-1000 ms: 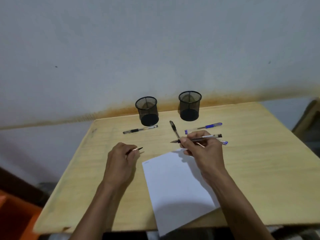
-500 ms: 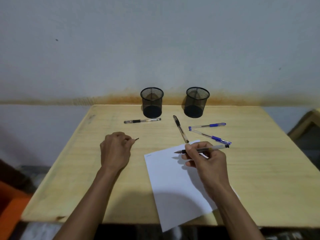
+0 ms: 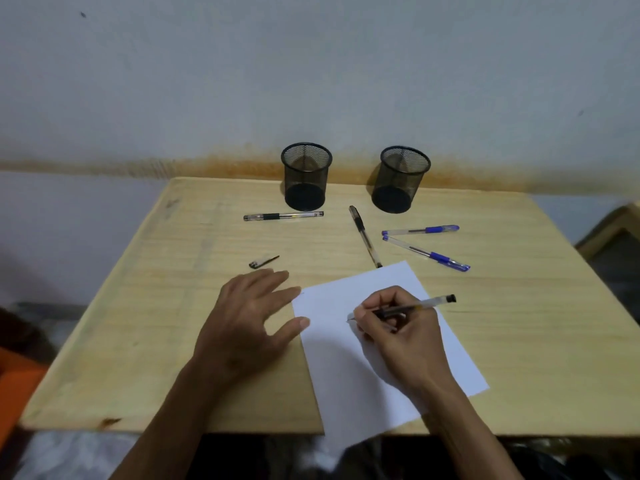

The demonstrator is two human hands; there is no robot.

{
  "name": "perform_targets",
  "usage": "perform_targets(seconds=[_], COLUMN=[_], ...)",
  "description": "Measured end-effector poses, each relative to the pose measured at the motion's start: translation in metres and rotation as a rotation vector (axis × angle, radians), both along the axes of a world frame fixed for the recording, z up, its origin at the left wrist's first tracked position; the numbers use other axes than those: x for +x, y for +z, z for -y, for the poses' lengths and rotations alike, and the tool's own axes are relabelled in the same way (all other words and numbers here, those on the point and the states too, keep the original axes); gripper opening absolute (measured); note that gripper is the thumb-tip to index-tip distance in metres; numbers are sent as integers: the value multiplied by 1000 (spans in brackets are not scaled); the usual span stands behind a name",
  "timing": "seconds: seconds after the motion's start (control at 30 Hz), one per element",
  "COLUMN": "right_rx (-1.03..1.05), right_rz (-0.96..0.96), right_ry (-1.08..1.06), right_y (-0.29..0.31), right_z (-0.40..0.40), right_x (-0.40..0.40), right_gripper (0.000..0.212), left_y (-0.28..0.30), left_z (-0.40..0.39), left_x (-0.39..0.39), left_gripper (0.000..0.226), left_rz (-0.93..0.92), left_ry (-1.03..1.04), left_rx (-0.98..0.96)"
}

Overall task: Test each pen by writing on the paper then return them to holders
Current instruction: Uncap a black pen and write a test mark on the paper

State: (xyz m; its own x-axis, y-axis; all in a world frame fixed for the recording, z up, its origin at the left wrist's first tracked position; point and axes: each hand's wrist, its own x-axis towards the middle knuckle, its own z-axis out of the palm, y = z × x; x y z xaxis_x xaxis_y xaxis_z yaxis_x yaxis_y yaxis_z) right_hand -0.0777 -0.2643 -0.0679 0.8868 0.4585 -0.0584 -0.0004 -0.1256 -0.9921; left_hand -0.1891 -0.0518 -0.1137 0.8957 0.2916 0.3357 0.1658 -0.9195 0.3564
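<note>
My right hand (image 3: 401,334) grips an uncapped black pen (image 3: 426,304) with its tip down on the white paper (image 3: 349,382). My left hand (image 3: 249,317) lies flat with spread fingers, fingertips touching the paper's left edge. The pen's black cap (image 3: 263,262) lies on the table just beyond my left hand. Two black mesh holders (image 3: 306,176) (image 3: 401,180) stand at the table's back and look empty. One black pen (image 3: 283,215) lies before the left holder. Another black pen (image 3: 365,236) and two blue pens (image 3: 420,230) (image 3: 426,253) lie near the right holder.
The wooden table (image 3: 166,306) stands against a pale wall. The paper hangs over the table's front edge. An orange object (image 3: 14,386) sits low at the left, and a wooden frame (image 3: 613,233) at the far right.
My left hand let go of the cap onto the table and opened flat beside the paper. My right hand moved the pen down and nearer, onto the paper.
</note>
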Motion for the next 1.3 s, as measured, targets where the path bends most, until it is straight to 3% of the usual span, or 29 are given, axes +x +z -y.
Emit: perform_targets(seconds=[0.17, 0.33, 0.63, 0.9, 1.3], right_rx=[-28, -104, -153, -101, -228], right_rz=[124, 217, 290, 215, 370], right_ry=[-6, 94, 94, 100, 101], right_y=[6, 7, -19, -29, -25], right_z=[-9, -52, -69, -74, -75], right_x=[-1, 16, 24, 29, 28], right_gripper=[12, 14, 17, 30, 31], left_y=[0, 6, 7, 12, 16], left_z=[1, 0, -3, -2, -1], left_x=[-1, -2, 0, 2, 1], left_gripper=[47, 51, 57, 60, 59], left_rz=[52, -21, -93, -125, -106], left_ry=[-12, -7, -7, -8, -4], left_rx=[37, 25, -41, -99, -110])
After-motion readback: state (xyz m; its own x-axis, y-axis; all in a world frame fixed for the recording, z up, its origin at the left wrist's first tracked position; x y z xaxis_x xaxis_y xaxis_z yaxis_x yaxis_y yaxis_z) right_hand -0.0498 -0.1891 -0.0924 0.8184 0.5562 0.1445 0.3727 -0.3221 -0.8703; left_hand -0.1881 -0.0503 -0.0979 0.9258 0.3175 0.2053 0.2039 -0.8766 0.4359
